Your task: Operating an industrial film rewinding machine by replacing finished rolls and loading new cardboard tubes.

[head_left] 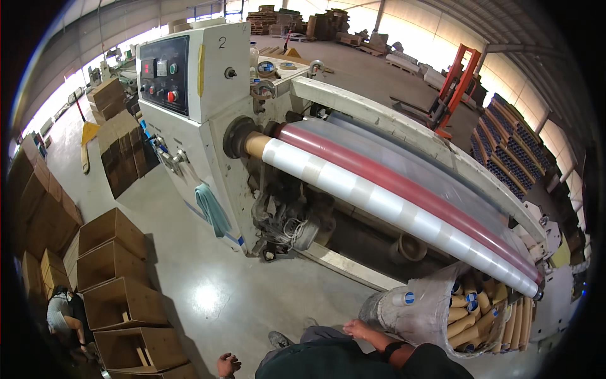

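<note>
Head view: your right hand rests on the near rim of a big plastic sack, fingers spread flat on the plastic, not clamped on anything. The sack sits on the floor at lower right, just under the near end of the machine's long roller, w/ its mouth facing right. It's packed w/ cardboard tubes, ends showing, some w/ blue-and-white caps. More tubes stand just right of it.

Your left hand hangs low over the floor near the bottom edge, fingers loosely curled, empty.

Left side: open cardboard boxes stacked in a column, openings facing you; nothing visible inside. Another person crouches beside them at far left. More flat-packed cartons along the left wall.

Roller: clear film roll on a brown core, red roller right behind it, both running from the machine's control cabinet down to lower right. A teal rag hangs off the cabinet's side.

Room: open floor between the boxes and the machine base, wide enough to step thru. An orange forklift stands well apart at upper right, beside racks of tubes.
</note>
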A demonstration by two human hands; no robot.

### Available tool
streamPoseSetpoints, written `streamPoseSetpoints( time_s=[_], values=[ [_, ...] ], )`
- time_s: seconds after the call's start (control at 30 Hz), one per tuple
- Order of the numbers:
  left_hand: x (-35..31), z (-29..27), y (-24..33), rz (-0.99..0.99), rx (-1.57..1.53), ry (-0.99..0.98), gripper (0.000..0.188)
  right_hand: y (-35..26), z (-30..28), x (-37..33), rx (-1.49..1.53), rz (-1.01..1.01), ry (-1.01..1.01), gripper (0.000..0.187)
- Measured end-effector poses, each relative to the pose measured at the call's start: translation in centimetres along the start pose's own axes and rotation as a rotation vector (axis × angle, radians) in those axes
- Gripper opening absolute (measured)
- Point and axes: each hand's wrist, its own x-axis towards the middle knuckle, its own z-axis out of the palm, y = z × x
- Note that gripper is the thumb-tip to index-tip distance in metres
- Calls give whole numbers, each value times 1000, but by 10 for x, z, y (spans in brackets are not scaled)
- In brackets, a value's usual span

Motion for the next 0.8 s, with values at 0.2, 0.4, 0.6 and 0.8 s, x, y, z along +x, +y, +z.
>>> streamPoseSetpoints(
  time_s=[0.2,0.4,0.6,0.8],
  values=[
    [11,17,22,-68,98,-85,46,-1,19,8,121,311,-142,23],
    [6,28,127,-102,274,-28,45,7,43,101,-301,-212,-206,24],
    [36,7,205,168,112,59,30,-134,37,176,-100,-347,-138,27],
    [90,19,256,47,50,46,36,-267,16,205,312,-2,-139,37]
  ],
)
